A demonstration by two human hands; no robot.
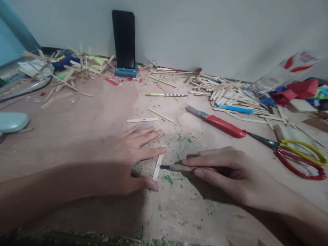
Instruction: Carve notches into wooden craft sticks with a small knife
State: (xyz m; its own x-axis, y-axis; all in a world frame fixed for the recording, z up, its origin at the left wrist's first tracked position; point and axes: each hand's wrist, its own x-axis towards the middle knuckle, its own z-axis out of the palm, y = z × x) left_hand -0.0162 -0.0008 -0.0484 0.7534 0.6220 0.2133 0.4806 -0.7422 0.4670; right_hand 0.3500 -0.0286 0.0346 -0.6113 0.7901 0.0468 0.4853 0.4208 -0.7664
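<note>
The table [97,106] fills most of the view, with a heap [228,95] of sticks towards its far right. The left hand [133,147] lies palm-down near the middle, fingers spread and thumb apart, gripping nothing between them. Facing it, the right hand [230,167] has its thumb and fingers closed round the handle of a tool. Beyond that hand are the scissors [277,145] and the red-handled knife [217,123], both lying loose. The tool [180,167] points left, its narrow blade reaching the stick near mid-length. This stick [158,167] lies on the table at the left hand's right side, spanning the gap between thumb and index finger: the thumb is at its near end, the index fingertip at its far end. Its long axis runs away from the person, leaning slightly right, so the tool meets it nearly crosswise. The left hand is nearer, touching it directly; the right reaches it only through the blade. Green flecks [168,179] are scattered around.
</note>
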